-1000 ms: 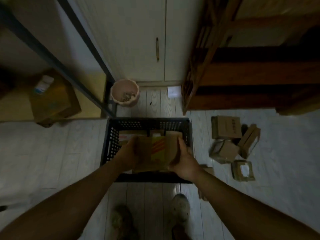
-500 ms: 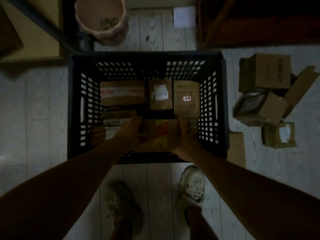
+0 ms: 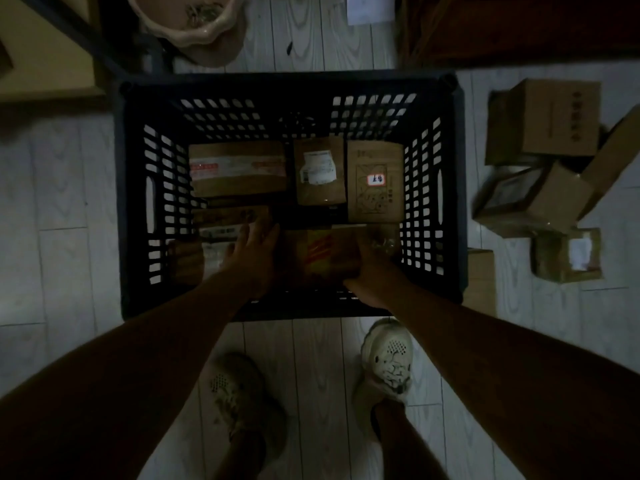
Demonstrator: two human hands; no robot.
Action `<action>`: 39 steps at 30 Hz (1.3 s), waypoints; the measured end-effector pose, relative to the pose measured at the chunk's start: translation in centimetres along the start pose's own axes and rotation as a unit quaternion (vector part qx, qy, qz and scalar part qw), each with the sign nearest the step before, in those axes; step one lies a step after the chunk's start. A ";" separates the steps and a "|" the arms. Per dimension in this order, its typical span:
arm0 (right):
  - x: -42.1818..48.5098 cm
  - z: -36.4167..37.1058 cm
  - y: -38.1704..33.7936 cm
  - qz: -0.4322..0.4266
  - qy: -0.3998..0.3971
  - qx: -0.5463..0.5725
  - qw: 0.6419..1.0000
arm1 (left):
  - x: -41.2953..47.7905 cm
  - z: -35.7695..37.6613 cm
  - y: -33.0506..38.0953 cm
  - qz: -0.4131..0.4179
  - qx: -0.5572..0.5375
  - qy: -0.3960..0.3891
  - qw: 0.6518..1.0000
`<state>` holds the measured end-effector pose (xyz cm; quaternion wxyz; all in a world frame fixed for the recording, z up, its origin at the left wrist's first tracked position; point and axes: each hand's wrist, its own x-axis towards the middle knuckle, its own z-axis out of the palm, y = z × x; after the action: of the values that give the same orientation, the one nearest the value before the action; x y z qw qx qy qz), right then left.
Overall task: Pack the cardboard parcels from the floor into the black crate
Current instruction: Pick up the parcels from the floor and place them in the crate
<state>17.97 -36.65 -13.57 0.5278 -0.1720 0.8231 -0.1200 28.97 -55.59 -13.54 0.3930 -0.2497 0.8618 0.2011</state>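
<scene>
Pale floorboards (image 3: pixel 69 202), black crate (image 3: pixel 119 202) mid-frame: I am seating the striped parcel (image 3: pixel 325 254) in the crate's near row.

My left hand (image 3: pixel 254 251) lies with fingers spread and nearly straight against the parcel's left side, steadying it. My right hand (image 3: pixel 375 271) is at its right edge; it is too dark to tell how its fingers curl. The far-row parcels (image 3: pixel 239 168) fill that side, so I judge this gap fits. The loose parcels (image 3: pixel 540 123) wait at right.

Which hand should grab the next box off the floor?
Probably the right hand. The loose parcels lie on the floor to the right of the black crate, nearer that hand; the left hand would have to cross over.
</scene>
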 end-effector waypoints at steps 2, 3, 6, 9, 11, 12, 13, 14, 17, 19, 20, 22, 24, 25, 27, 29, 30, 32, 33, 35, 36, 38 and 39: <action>-2.4 -1.5 -0.6 -0.017 0.012 0.023 1.000 | -1.9 -1.3 0.0 -0.024 -0.040 -0.015 0.999; -3.7 -2.3 -0.9 -0.020 0.015 0.023 0.999 | -3.1 -2.0 0.0 -0.033 -0.053 -0.009 0.998; -8.4 -5.4 -2.0 -0.027 0.019 0.061 0.998 | -8.4 -4.8 0.5 -0.022 -0.067 0.022 0.997; -14.4 -9.1 -3.4 -0.044 0.037 0.075 0.996 | -15.2 -8.2 2.0 -0.039 -0.118 0.024 0.992; -18.8 -11.4 -4.3 -0.047 0.039 0.066 0.996 | -20.2 -10.7 3.6 -0.044 -0.148 0.032 0.987; -21.0 -12.5 -4.7 -0.046 0.038 0.055 0.997 | -22.7 -11.9 4.4 -0.038 -0.168 0.042 0.984; -23.3 -13.6 -5.1 -0.044 0.038 0.044 0.997 | -25.2 -13.1 5.2 -0.032 -0.192 0.051 0.980; -25.6 -14.6 -5.5 -0.042 0.041 0.033 0.998 | -27.6 -14.1 5.9 -0.025 -0.215 0.059 0.975; -32.1 -16.5 -6.4 -0.052 0.076 0.022 0.995 | -34.1 -17.3 8.1 0.010 -0.256 0.079 0.964; -35.7 -17.1 -6.5 -0.056 0.101 0.038 0.993 | -37.5 -18.7 9.5 0.037 -0.275 0.104 0.955; -37.6 -17.2 -6.4 -0.057 0.110 0.048 0.991 | -39.2 -19.1 10.1 0.044 -0.274 0.113 0.954; -41.4 -17.0 -5.7 -0.059 0.134 0.058 0.988 | -42.3 -19.4 11.4 0.067 -0.268 0.122 0.953; -45.1 -16.6 -4.3 -0.049 0.163 0.066 0.983 | -44.6 -19.4 12.7 0.095 -0.269 0.132 0.949; -46.9 -16.5 -3.5 -0.039 0.173 0.064 0.982 | -45.7 -19.5 13.4 0.103 -0.264 0.137 0.949; -50.7 -16.5 -1.7 -0.015 0.187 0.043 0.981 | -47.7 -19.7 15.0 0.108 -0.248 0.137 0.953; -54.2 -17.1 0.0 0.003 0.211 0.020 0.977 | -49.6 -20.2 16.8 0.109 -0.219 0.139 0.960; -55.9 -17.5 0.6 0.004 0.223 0.005 0.975 | -50.6 -20.5 17.7 0.107 -0.208 0.145 0.961; -58.8 -18.4 1.9 0.005 0.246 -0.027 0.969 | -52.3 -20.9 19.6 0.119 -0.195 0.144 0.963; -60.1 -18.9 2.6 0.013 0.261 -0.026 0.965 | -53.0 -21.0 20.7 0.133 -0.189 0.138 0.963; -62.4 -19.9 4.1 0.019 0.292 -0.010 0.956 | -54.3 -21.3 22.9 0.171 -0.178 0.130 0.960; -63.5 -20.6 5.0 0.016 0.304 -0.009 0.952 | -54.8 -21.4 24.3 0.186 -0.169 0.132 0.959; -65.3 -21.9 7.1 0.018 0.315 -0.011 0.949 | -55.5 -21.4 27.3 0.195 -0.150 0.140 0.959; -66.2 -22.6 8.4 0.020 0.316 -0.009 0.949 | -55.7 -21.4 29.1 0.197 -0.142 0.145 0.959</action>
<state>21.48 -1.52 47.41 0.2416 -0.1137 0.9519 -0.1504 31.09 -28.87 47.23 0.1772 -0.1550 0.9042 0.3564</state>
